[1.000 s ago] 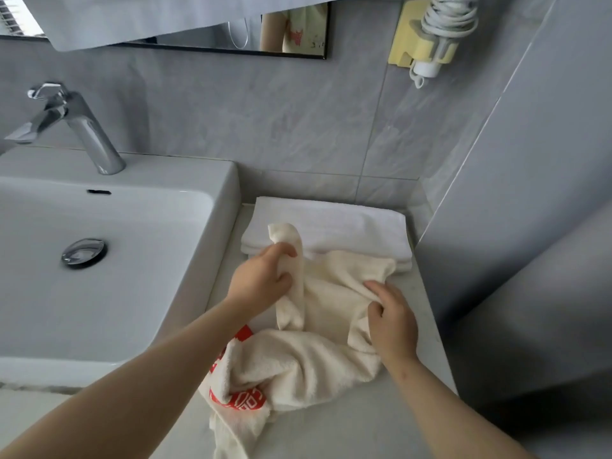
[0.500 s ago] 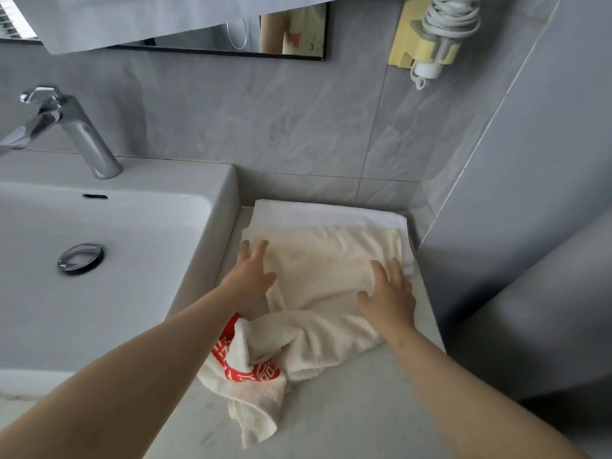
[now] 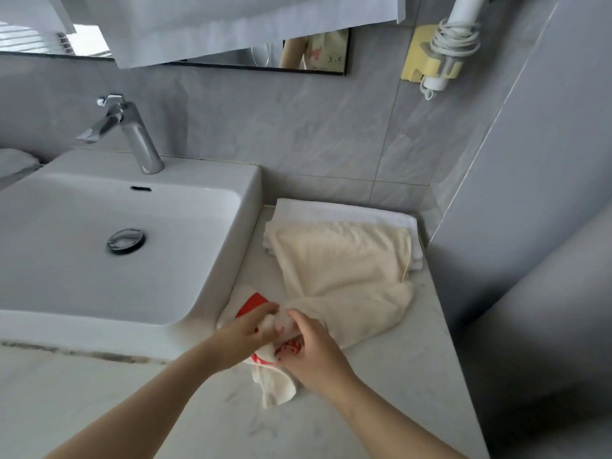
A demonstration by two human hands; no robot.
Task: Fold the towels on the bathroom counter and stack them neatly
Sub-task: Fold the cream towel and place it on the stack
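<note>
Your left hand (image 3: 245, 332) and right hand (image 3: 314, 349) meet at the near end of the cream terry towel (image 3: 341, 270), where its red printed patch shows. Your left fingers (image 3: 265, 309) are curled and pinch a fold of the cloth against the thumb. Your right fingers (image 3: 296, 318) curl over the bunched part just beside them, gripping it too. The two hands are nearly touching, and both are slightly blurred.

The cream terry towel lies on the pale marbled worktop (image 3: 381, 392), to the right of the basin. Its far half is spread flat on top of the folded white towel (image 3: 347, 210), which sits against the grey tiled wall (image 3: 298, 127) and shows along the back and right edges. Its near half is crumpled, and a loose tail lies on the worktop under your hands.

To the left stands the white rectangular ceramic basin (image 3: 49, 226), with a chrome drain plug (image 3: 126, 240) in its floor and a chrome lever tap (image 3: 132, 134) on its back ledge. Above it hangs a black-framed mirror (image 3: 318, 51), partly covered by a white sheet. A white hair dryer (image 3: 460, 14), its cord coiled round it, sits in a yellow wall holder (image 3: 414, 54) at the upper right.
</note>
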